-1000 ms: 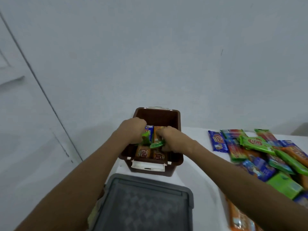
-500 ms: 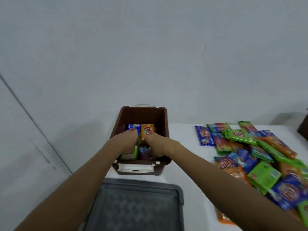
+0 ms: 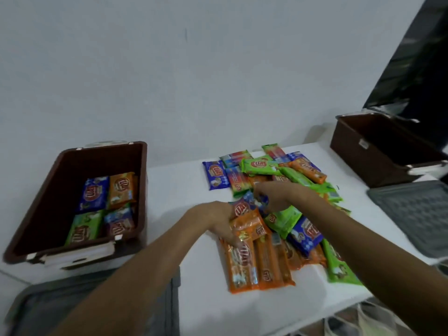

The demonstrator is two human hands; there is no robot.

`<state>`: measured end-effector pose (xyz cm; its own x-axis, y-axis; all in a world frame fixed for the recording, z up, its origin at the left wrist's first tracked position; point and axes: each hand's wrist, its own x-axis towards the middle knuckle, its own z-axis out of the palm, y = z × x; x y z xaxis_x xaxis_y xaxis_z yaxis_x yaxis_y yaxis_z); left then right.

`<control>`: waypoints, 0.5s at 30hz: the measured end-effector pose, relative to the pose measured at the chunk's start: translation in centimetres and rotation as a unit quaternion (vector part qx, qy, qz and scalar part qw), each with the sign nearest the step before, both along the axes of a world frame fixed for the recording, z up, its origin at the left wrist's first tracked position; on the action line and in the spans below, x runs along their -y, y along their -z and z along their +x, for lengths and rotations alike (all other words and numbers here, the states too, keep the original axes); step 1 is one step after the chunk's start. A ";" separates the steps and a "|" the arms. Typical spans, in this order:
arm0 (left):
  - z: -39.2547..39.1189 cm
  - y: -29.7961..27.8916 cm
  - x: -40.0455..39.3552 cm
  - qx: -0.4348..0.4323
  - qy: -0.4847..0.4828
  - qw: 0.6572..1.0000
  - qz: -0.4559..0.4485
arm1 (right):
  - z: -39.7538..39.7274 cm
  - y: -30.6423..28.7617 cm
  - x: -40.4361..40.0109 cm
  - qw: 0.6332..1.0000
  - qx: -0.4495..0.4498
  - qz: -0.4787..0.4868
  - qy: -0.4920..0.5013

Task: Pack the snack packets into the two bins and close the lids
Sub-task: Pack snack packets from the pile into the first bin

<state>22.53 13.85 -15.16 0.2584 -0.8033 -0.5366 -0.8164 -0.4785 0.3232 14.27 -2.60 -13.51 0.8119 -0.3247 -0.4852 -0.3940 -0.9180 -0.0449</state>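
The left hand [image 3: 218, 220] has its fingers curled onto a small orange packet [image 3: 249, 226] at the near left edge of the pile of snack packets [image 3: 286, 214], and it looks like they are pinching it, though part of the grip is hidden. The right hand [image 3: 274, 195] is a little farther back, on top of the pile, with its fingers bent around a blue packet [image 3: 254, 202]; I cannot tell if it is gripped tight or only touched. Both hands are close together, nearly touching. The orange packet lies tilted, with its long side running from near the left hand toward the right. Just below it, long orange packets [image 3: 254, 263] lie side by side, pointing toward the person. The pile sits in the middle of the white table [image 3: 181, 185]. The left bin [image 3: 143, 166] is open and stands well to the left of both hands, so the left hand is nearer to it. It has four packets [image 3: 104, 207] on its floor and lots of room left. The right bin [image 3: 351, 151] is far back on the right and looks empty as far as I can see. A grey lid [image 3: 417, 209] lies in front of it, and another grey lid [image 3: 169, 299] lies in front of the left bin. I think the next move is to carry packets left, into the open bin.
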 end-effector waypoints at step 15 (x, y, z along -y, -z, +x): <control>2.4 -0.2 -2.6 -0.174 -0.225 0.958 0.045 | 3.6 1.8 -1.2 0.993 0.041 0.111 -0.026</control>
